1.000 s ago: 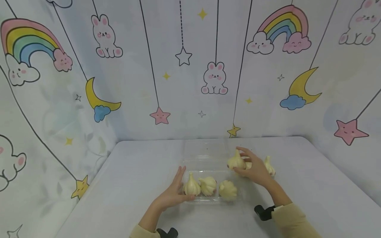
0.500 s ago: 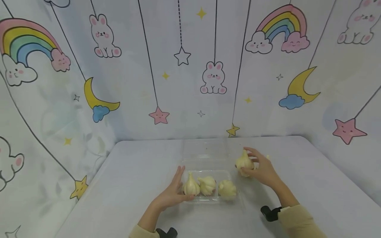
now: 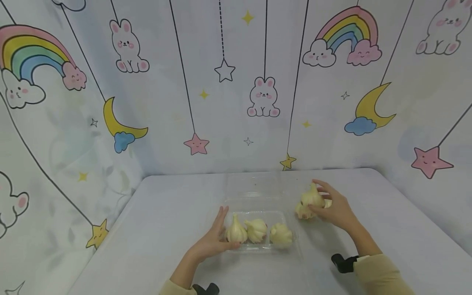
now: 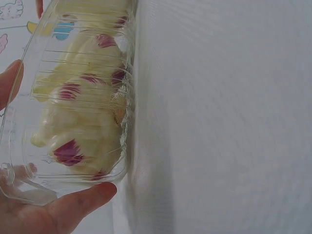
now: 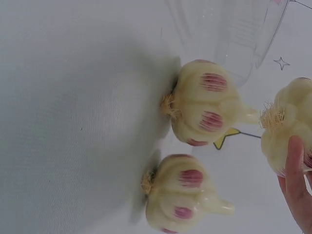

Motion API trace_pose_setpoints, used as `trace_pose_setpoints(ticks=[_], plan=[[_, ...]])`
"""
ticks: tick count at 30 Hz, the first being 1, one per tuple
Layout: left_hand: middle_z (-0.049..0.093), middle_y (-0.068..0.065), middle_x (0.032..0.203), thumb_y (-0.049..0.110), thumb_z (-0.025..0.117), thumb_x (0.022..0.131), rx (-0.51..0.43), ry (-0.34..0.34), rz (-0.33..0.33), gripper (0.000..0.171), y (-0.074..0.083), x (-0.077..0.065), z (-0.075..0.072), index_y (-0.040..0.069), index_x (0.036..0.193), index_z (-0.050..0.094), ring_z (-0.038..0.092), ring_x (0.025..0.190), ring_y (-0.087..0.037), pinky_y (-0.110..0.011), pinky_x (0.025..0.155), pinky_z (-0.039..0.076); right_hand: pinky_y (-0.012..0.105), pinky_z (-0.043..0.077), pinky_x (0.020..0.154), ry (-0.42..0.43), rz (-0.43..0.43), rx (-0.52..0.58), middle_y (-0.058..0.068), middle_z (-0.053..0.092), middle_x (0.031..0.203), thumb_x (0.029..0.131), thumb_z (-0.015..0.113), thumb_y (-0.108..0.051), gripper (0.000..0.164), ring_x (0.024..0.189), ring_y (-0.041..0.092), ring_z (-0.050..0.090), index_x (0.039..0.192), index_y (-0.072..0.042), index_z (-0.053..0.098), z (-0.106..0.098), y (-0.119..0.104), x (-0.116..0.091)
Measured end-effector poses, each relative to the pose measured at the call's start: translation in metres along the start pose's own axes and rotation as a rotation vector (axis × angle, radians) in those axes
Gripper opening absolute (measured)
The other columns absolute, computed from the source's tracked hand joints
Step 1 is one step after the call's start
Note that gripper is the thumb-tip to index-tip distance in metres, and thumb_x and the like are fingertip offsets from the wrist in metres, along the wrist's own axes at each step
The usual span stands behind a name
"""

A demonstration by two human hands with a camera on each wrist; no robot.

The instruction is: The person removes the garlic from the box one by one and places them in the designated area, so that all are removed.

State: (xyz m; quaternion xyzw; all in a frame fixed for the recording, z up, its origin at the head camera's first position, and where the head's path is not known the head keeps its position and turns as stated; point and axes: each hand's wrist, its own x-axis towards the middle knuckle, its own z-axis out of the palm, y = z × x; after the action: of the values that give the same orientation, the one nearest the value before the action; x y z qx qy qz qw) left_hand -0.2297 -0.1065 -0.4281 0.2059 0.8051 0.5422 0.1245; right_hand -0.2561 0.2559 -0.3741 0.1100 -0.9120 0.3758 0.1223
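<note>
Along the left end of a clear plastic container (image 3: pixel 263 212), my left hand (image 3: pixel 211 244) holds it, thumb at the front and fingers spread up its side. Garlic bulbs sit in a row inside: one on the left (image 3: pixel 236 232), one in the middle (image 3: pixel 256 230) and one on the right (image 3: pixel 281 234). My right hand (image 3: pixel 340 209) pinches another garlic bulb (image 3: pixel 312 198), stem up, raised above the table. Below it, the right wrist view shows two bulbs standing on the table, a nearer bulb (image 5: pixel 207 105) and a lower bulb (image 5: pixel 178 195). My hand partly hides them in the head view.
The container's hinged lid (image 3: pixel 254 187) lies folded back behind it. A white table (image 3: pixel 166 205) spreads around, with a cartoon-print curtain (image 3: pixel 228 119) behind it. Dark wrist-camera mounts show at both sleeves, one being the right mount (image 3: pixel 343 263).
My right hand has moved right with the garlic bulb, from beside the container to over the bulbs on the table. My left hand has stayed on the container.
</note>
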Motion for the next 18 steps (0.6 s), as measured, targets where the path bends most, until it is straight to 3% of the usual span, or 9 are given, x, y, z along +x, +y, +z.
trace_pose_setpoints(ticks=[7, 18], plan=[[-0.02, -0.02, 0.148, 0.022, 0.073, 0.078, -0.003, 0.006, -0.015, 0.105, -0.002, 0.0, 0.0, 0.014, 0.147, -0.005, 0.016, 0.126, -0.057, -0.064, 0.097, 0.024, 0.059, 0.047, 0.075, 0.006, 0.007, 0.007, 0.03, 0.043, 0.127, 0.079, 0.073, -0.021, 0.075, 0.111, 0.051, 0.043, 0.142, -0.014, 0.032, -0.008, 0.009, -0.001], [-0.018, -0.02, 0.149, 0.024, 0.073, 0.078, 0.023, 0.019, -0.038, 0.104, -0.001, 0.0, 0.001, 0.015, 0.148, -0.004, 0.019, 0.127, -0.054, -0.064, 0.097, 0.024, 0.063, 0.045, 0.073, 0.027, 0.017, -0.048, 0.034, 0.04, 0.127, 0.079, 0.072, -0.018, 0.079, 0.11, 0.055, 0.041, 0.143, -0.008, 0.028, -0.028, 0.024, -0.003]])
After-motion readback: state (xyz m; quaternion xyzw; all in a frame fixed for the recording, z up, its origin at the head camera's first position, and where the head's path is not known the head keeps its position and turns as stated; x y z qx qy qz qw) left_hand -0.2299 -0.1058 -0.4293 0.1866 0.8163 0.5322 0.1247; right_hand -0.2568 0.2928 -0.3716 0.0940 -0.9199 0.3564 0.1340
